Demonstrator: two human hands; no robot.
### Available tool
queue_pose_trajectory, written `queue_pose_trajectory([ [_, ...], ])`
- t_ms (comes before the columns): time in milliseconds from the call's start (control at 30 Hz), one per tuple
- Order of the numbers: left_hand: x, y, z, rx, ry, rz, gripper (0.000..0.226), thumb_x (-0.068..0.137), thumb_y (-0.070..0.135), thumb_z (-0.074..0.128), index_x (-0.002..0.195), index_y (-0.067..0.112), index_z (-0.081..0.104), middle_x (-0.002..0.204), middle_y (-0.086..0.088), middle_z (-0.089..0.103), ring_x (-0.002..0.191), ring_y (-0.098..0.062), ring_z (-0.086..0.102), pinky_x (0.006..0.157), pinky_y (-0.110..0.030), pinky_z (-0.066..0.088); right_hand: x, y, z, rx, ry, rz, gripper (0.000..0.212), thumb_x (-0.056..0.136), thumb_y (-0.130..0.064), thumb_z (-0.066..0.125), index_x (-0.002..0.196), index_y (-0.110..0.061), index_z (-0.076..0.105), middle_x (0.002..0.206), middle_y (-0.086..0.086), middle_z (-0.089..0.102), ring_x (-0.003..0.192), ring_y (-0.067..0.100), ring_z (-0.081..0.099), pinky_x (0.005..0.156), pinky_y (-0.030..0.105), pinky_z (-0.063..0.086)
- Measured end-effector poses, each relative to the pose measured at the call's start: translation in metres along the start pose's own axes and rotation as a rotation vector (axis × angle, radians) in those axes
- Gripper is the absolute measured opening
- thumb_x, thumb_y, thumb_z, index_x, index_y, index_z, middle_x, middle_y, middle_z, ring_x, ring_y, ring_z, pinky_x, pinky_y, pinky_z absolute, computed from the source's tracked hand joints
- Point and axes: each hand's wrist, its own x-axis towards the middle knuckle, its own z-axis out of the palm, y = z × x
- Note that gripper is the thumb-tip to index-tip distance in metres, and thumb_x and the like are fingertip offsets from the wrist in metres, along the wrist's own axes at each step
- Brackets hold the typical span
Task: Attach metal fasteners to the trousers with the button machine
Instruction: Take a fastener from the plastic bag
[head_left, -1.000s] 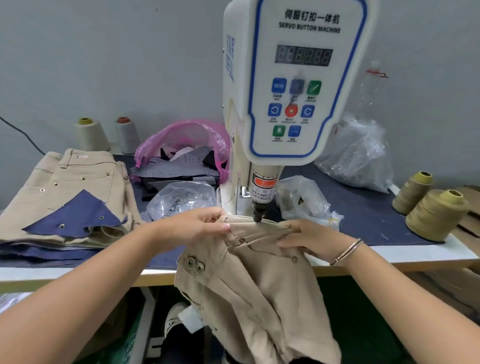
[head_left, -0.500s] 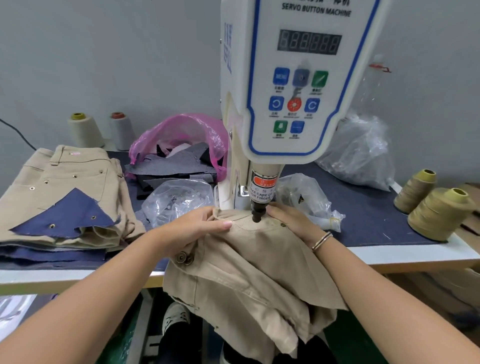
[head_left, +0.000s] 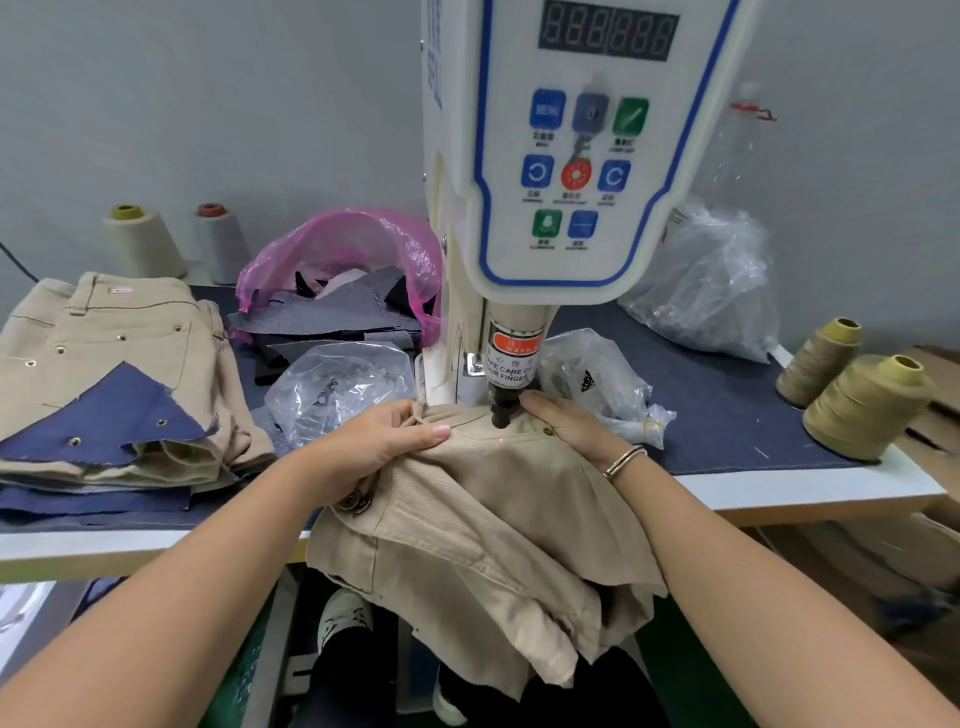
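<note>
Fingers (head_left: 415, 434) of the left hand (head_left: 371, 449) curl around a fold of the beige twill trousers (head_left: 467, 525), gripping it; the right hand (head_left: 569, 423) lies with straight fingers pressing the cloth just right of the black punch (head_left: 501, 410). Since a second ago the waistband has slid under the punch and the right hand has moved up beside it. A red laser dot (head_left: 501, 440) marks the fabric. The white button machine (head_left: 571, 171) carries the label "CARE OF YOUR FINGER". Trousers drape off the counter (head_left: 810, 488) edge.
</note>
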Motion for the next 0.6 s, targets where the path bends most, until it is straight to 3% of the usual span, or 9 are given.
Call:
queue_pose_trajectory([
  [100,-0.001,0.002,0.003,-0.01,-0.015,0.005,0.047,0.072,0.038,0.071,0.109,0.009,0.064,0.102,-0.006,0.073,0.091,-0.015,0.069,0.074,-0.02,0.052,0.002,0.003,-0.003,-0.024,0.041,-0.009,0.023,0.098,-0.023,0.046,0.109,-0.013,0.063,0.093,-0.015,0.069,0.085,-0.008,0.062,0.076,0.003,0.043],
  [200,-0.003,0.005,0.005,0.004,-0.021,-0.008,0.051,0.074,0.041,0.069,0.108,0.004,0.062,0.099,-0.007,0.072,0.088,-0.015,0.067,0.076,-0.022,0.051,0.005,0.006,-0.006,-0.046,0.046,-0.006,0.031,0.098,-0.024,0.045,0.123,-0.01,0.058,0.116,-0.004,0.061,0.106,0.004,0.056,0.098,0.015,0.037],
  [267,-0.004,0.006,0.005,0.001,-0.013,-0.01,0.06,0.076,0.04,0.071,0.113,-0.005,0.055,0.098,-0.01,0.072,0.087,-0.018,0.065,0.077,-0.027,0.049,0.006,0.007,-0.006,-0.021,0.025,-0.011,0.027,0.098,-0.023,0.045,0.12,-0.016,0.058,0.116,-0.004,0.061,0.103,0.003,0.057,0.096,0.015,0.038],
  [367,-0.005,0.006,0.005,-0.004,-0.001,-0.017,0.073,0.076,0.042,0.075,0.121,-0.01,0.047,0.114,-0.025,0.064,0.093,-0.028,0.058,0.085,-0.043,0.039,0.009,0.008,-0.007,-0.072,0.008,-0.028,0.025,0.099,-0.024,0.043,0.12,-0.021,0.056,0.119,-0.004,0.059,0.108,0.005,0.055,0.102,0.019,0.035],
  [467,-0.006,0.008,0.006,-0.005,0.003,-0.019,0.073,0.076,0.043,0.075,0.123,-0.006,0.05,0.12,-0.026,0.06,0.099,-0.03,0.059,0.09,-0.047,0.037,0.013,0.01,-0.009,-0.104,0.014,-0.035,0.023,0.099,-0.024,0.043,0.118,-0.025,0.056,0.119,-0.005,0.058,0.115,0.009,0.051,0.108,0.024,0.03],
  [600,-0.009,0.01,0.006,-0.014,0.002,-0.042,0.08,0.07,0.048,0.074,0.124,-0.005,0.049,0.124,-0.031,0.056,0.097,-0.031,0.053,0.085,-0.047,0.031,0.015,0.012,-0.01,-0.123,0.02,-0.03,0.023,0.098,-0.027,0.044,0.119,-0.026,0.055,0.123,-0.005,0.056,0.122,0.013,0.049,0.113,0.03,0.027],
])
